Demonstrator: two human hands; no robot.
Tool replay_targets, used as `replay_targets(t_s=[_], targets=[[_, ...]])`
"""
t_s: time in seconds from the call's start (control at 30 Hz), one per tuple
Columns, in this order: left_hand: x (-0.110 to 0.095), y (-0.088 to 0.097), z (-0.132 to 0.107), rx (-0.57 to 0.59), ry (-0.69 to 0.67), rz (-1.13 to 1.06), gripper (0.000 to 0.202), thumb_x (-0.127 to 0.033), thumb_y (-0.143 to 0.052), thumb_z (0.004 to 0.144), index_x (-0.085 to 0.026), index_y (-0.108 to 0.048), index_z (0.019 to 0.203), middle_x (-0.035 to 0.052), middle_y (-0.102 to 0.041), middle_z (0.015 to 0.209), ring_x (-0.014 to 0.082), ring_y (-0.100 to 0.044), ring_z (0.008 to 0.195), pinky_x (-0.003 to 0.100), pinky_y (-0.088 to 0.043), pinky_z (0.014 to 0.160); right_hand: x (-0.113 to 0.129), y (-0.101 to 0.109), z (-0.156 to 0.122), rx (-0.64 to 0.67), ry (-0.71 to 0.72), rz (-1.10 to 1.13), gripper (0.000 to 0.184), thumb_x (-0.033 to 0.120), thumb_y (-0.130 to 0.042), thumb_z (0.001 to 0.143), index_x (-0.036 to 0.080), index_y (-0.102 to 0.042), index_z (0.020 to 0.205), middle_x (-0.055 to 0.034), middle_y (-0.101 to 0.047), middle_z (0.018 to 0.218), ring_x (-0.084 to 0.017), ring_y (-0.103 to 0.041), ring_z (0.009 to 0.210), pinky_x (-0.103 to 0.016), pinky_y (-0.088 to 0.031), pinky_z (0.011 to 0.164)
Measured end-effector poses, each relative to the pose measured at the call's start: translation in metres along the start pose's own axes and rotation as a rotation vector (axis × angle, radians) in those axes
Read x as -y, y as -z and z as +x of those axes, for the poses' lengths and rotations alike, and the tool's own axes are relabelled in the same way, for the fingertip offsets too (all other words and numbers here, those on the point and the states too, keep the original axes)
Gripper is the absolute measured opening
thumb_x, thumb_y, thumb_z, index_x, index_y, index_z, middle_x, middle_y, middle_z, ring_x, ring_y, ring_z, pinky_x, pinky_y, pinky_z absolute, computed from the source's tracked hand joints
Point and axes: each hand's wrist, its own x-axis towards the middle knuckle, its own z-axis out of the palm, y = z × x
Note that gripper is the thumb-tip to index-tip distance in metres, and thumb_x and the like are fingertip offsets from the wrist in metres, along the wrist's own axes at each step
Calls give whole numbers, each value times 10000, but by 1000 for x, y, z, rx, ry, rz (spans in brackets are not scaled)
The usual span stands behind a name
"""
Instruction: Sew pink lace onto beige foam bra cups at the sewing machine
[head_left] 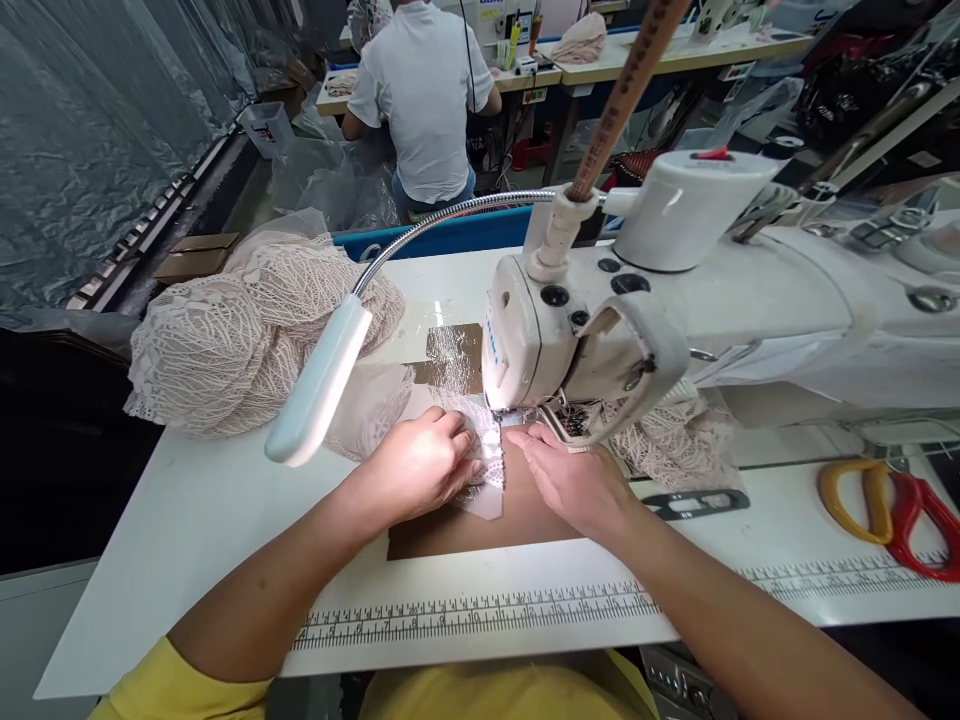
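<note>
My left hand (426,462) rests on a piece of pale lace fabric (491,450), its fingers curled and pressed onto it left of the needle. The lace lies under the front of a white sewing machine (525,320), its upper end at the presser foot (507,414). My right hand (574,478) lies low on the brown work surface (450,535), fingers stretched toward the presser foot, to the right of the lace edge. I see nothing held in it. Sheer lace (367,410) spreads out beyond my left hand.
A large heap of beige lace (225,330) sits at the left, behind a lamp (319,385) on a bent metal neck. More lace (675,440) lies beneath the machine arm. Scissors (892,510) and a printed ruler strip (472,615) are near the front edge. Beyond, a person (427,100) sits facing away.
</note>
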Motion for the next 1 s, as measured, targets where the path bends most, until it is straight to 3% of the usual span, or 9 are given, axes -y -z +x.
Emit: replay_targets(t_s=[0.1,0.23,0.37,0.53,1.0], targets=[[-3,-5,2,-37,-39,-35,345,-354,-392,959,-130,-640,1046,114,-623,974,231,-570,870,340,-475,693,0,1,0,15,1,7,326,139,-459,862,205,-681,1091,-72,-652,871,-173,-566,761,-261,-401,656],[-6,-13,6,-104,-113,-80,339,-305,-369,973,-131,-611,1134,112,-598,1194,233,-556,989,365,-479,810,0,2,-1,-16,4,33,326,120,-441,867,200,-686,1066,-65,-653,842,-167,-561,742,-261,-399,665],[-9,-19,6,-136,-120,-100,351,-270,-375,970,-125,-564,1226,118,-570,1285,242,-542,1038,385,-475,849,2,3,-3,-54,85,93,342,112,-433,858,191,-667,1094,-59,-660,908,-147,-538,700,-257,-374,612],[-9,-24,6,-150,-107,-106,380,-280,-366,971,-119,-548,1263,123,-554,1319,262,-520,1108,410,-470,877,6,5,-2,-9,185,66,306,105,-434,856,186,-684,1011,-32,-596,732,-140,-491,624,-271,-303,542],[-6,-25,6,-173,-99,-71,359,-250,-371,969,-114,-571,1235,117,-574,1299,243,-539,1043,392,-451,856,3,2,-7,-61,238,113,282,108,-437,839,184,-678,964,-23,-600,739,-130,-474,607,-277,-270,561]])
